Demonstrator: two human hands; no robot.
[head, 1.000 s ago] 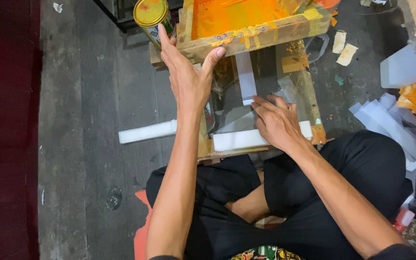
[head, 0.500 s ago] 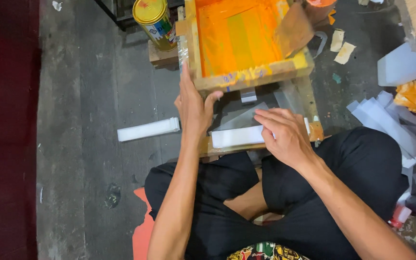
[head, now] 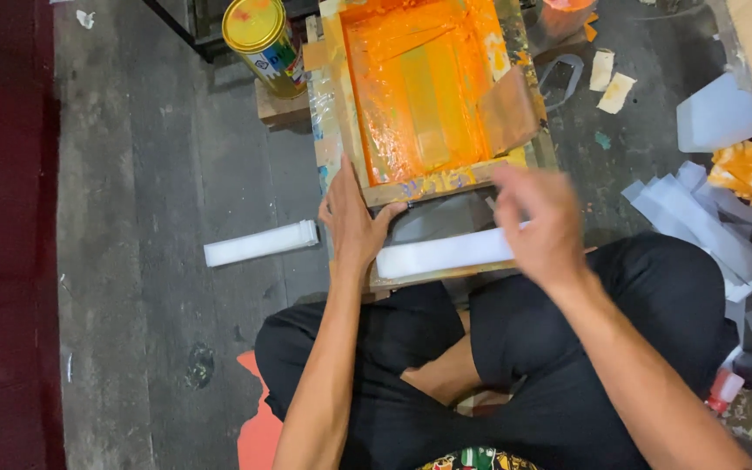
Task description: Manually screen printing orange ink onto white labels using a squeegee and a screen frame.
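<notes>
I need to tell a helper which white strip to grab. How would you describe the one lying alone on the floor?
Start at the orange-inked wooden screen frame and look left of the left hand at its near corner. The white strip lies flat there on bare grey concrete, apart from the crumpled white pieces on the far right.

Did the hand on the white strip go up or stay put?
Yes. The right hand pressed flat on the white strip before; now it is lifted, blurred, nearer the orange frame. The strip stays on the board.
</notes>
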